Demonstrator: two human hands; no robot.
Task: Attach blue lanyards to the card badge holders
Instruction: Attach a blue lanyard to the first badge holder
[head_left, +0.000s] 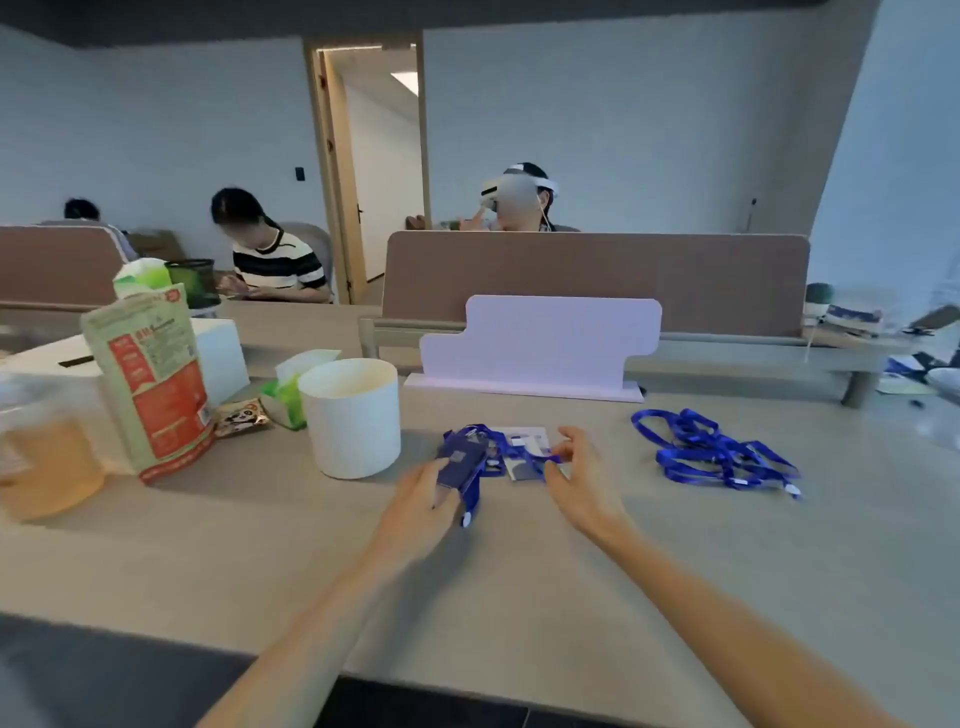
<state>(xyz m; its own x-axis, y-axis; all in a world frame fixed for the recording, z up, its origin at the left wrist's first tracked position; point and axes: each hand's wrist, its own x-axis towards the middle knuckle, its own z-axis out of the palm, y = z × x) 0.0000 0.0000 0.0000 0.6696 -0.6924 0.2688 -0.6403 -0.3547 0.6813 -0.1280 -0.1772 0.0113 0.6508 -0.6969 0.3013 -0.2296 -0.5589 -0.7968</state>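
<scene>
Two hands are over the table, apart from each other. On the left side, the left hand grips one dark blue badge holder, which is tilted. One blue lanyard runs from the top of this holder toward the right hand. The fingers of that hand curve at the strap, but with the blur I cannot tell if they pinch it. Under the strap some pale flat cards lie on the table; how many is not clear.

From the left edge I count:
- one clear jar with amber liquid, cut off by the frame
- one green and red pouch, standing
- one white box behind the pouch, partly hidden
- one small packet
- one green tissue pack
- one white pot, near the left hand

Behind the hands stands one lilac stand. Well apart to the right lies one tangled pile of lanyards, blue; the single straps in it cannot be counted.
</scene>
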